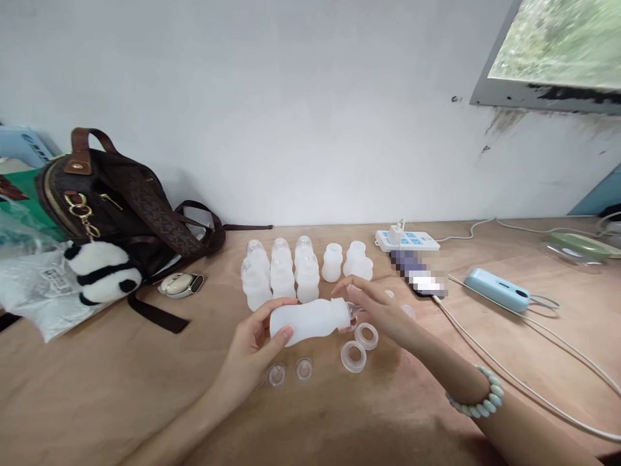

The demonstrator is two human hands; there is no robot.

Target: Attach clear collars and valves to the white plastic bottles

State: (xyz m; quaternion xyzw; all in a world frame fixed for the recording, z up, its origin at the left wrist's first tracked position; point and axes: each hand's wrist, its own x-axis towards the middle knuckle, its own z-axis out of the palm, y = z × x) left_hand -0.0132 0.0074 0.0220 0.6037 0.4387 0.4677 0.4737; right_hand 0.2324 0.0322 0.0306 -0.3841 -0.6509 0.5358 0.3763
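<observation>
My left hand (pixel 255 343) is closed round the base of a white translucent bottle (pixel 310 319), held lying sideways above the wooden table (pixel 97 388). My right hand (pixel 376 307) pinches at the bottle's mouth, fingers together on a small clear piece I cannot make out. Behind stand several capped white bottles (pixel 281 275) and two uncapped ones (pixel 345 262). Two clear rings (pixel 359 346) lie under my right hand. Two small clear nipples (pixel 290 372) lie near my left wrist.
A brown backpack (pixel 116 200) with a panda plush (pixel 101 272) sits at the left, beside a plastic bag (pixel 29 285). A white power strip (pixel 407 241), a phone (pixel 418 275), a blue device (pixel 497 289) and white cables (pixel 533 362) lie at the right.
</observation>
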